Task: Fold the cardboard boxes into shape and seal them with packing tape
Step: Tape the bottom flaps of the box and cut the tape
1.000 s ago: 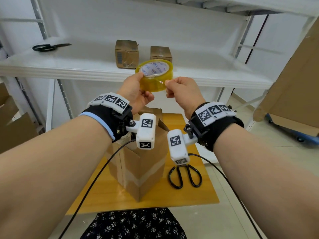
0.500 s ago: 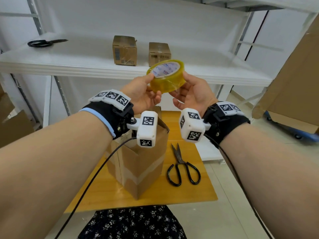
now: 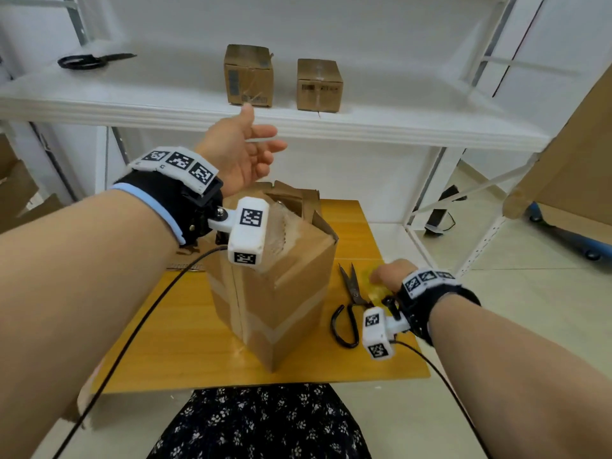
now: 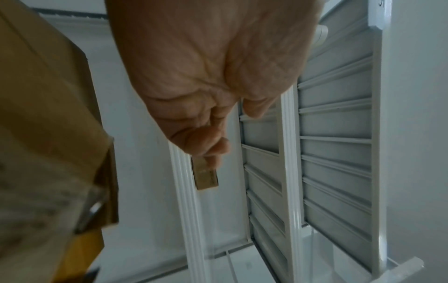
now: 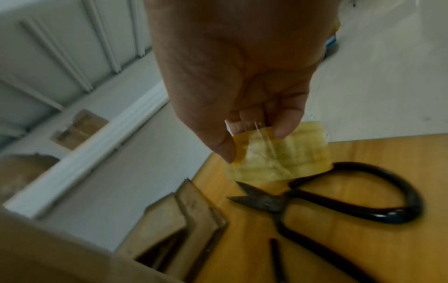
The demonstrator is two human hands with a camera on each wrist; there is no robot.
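A brown cardboard box (image 3: pixel 275 286) stands upright on the yellow wooden table (image 3: pixel 165 342), with pale tape around its lower part and its top flaps loose. My left hand (image 3: pixel 245 150) hovers above and behind the box, fingers relaxed and holding nothing; its palm (image 4: pixel 213 76) faces the shelving. My right hand (image 3: pixel 387 276) is low over the table's right side and pinches the yellow packing tape roll (image 5: pixel 278 159), seen as a yellow blur (image 3: pixel 371 286) beside the black scissors (image 3: pixel 351 303). Whether the roll touches the table I cannot tell.
Two small taped boxes (image 3: pixel 248 74) (image 3: pixel 319 84) and a second pair of scissors (image 3: pixel 86 61) lie on the white shelf (image 3: pixel 397 134) behind the table. Large cardboard sheets (image 3: pixel 576 154) lean at the right. More cardboard (image 3: pixel 16 193) sits at the left.
Both hands held the tape roll up in front of the shelf. Now the left hand has let go and stays raised, while the right hand has carried the roll down beside the scissors.
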